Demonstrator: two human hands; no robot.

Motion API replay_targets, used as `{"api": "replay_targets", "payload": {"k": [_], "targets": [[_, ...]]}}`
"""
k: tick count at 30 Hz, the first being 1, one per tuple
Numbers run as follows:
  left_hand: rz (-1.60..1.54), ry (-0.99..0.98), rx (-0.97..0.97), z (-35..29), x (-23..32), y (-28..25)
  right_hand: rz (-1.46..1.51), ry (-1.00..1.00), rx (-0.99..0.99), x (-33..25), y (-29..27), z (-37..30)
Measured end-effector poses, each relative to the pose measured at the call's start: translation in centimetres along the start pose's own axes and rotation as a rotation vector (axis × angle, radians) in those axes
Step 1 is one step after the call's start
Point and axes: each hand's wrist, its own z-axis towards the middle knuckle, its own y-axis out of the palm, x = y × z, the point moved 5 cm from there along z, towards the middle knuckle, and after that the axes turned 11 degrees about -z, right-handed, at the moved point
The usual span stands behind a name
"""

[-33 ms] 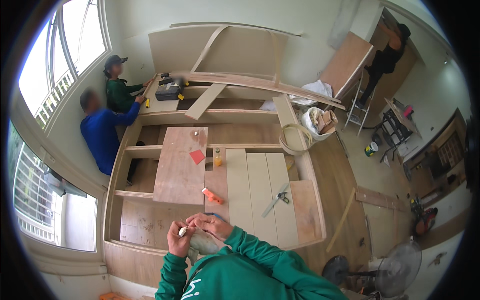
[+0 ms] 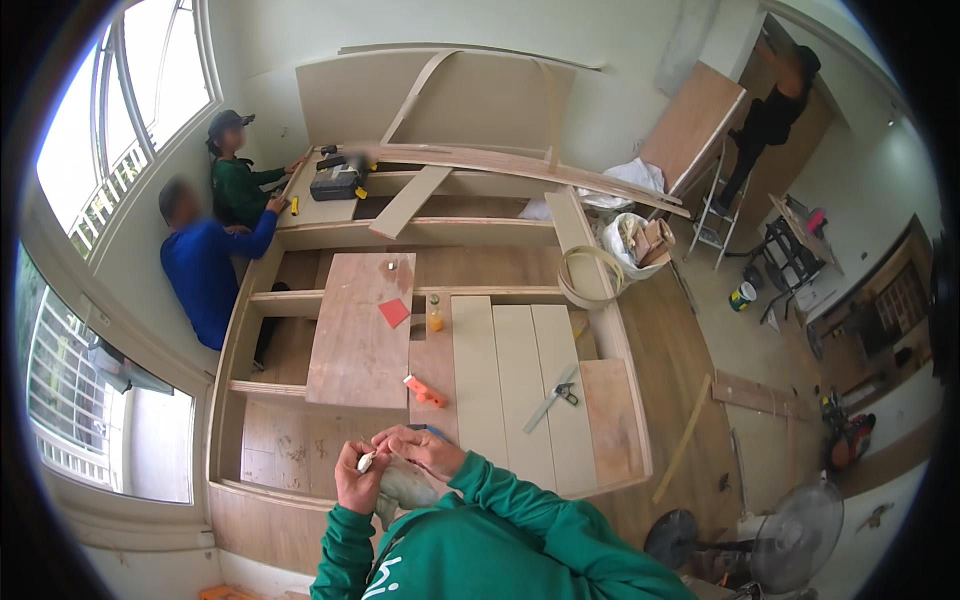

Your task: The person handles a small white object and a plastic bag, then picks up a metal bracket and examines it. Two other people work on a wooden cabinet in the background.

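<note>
My left hand [image 2: 358, 478] and my right hand [image 2: 425, 452] meet close to my body, above the near edge of a wooden frame [image 2: 290, 495]. The left is closed on a small object with a whitish end [image 2: 366, 463], whose kind I cannot make out. My right fingers pinch together at its upper end; what lies between them is hidden. Below the hands is pale, crumpled fabric [image 2: 408, 486]. Ahead lie an orange-handled tool [image 2: 425, 392], a small bottle of amber liquid [image 2: 435, 315] and a red square sheet [image 2: 394, 313]. A combination square [image 2: 552, 402] rests on beige boards [image 2: 498, 355].
A plywood panel [image 2: 355, 345] lies across the frame beside open compartments. Two people, in blue [image 2: 205, 265] and green [image 2: 238, 188], work at the far left. Another stands on a stepladder [image 2: 718, 222]. A coiled strip [image 2: 590, 280] and a fan [image 2: 795, 540] are to the right.
</note>
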Motion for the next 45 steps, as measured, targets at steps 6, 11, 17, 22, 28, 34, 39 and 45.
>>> {"api": "replay_targets", "payload": {"k": [6,11,17,22,28,34,39,45], "targets": [[0.025,-0.021,-0.043,1.0,0.1,0.3,0.004,0.034,0.000,-0.3,-0.8,0.4],[-0.002,-0.060,-0.063,0.9,0.0,0.2,0.025,0.052,-0.009,-0.2,-0.9,0.4],[-0.107,-0.030,-0.019,0.8,-0.4,0.4,0.033,-0.013,0.013,-0.3,-0.8,0.6],[-0.096,-0.054,-0.032,1.1,-0.5,0.3,0.049,-0.018,0.036,0.0,-1.1,0.6],[0.036,-0.033,-0.094,1.1,0.4,0.9,0.092,-0.049,0.015,-0.2,-1.2,0.8],[-0.154,-0.124,-0.079,1.3,0.3,1.1,0.095,-0.001,0.005,-0.6,-1.4,0.9],[-0.271,-0.111,-0.066,1.5,0.1,0.9,0.181,0.114,-0.014,-0.6,-1.1,1.2],[-0.259,-0.141,-0.090,1.6,-0.7,0.5,0.161,0.051,-0.041,-1.5,-0.6,1.3]]}}
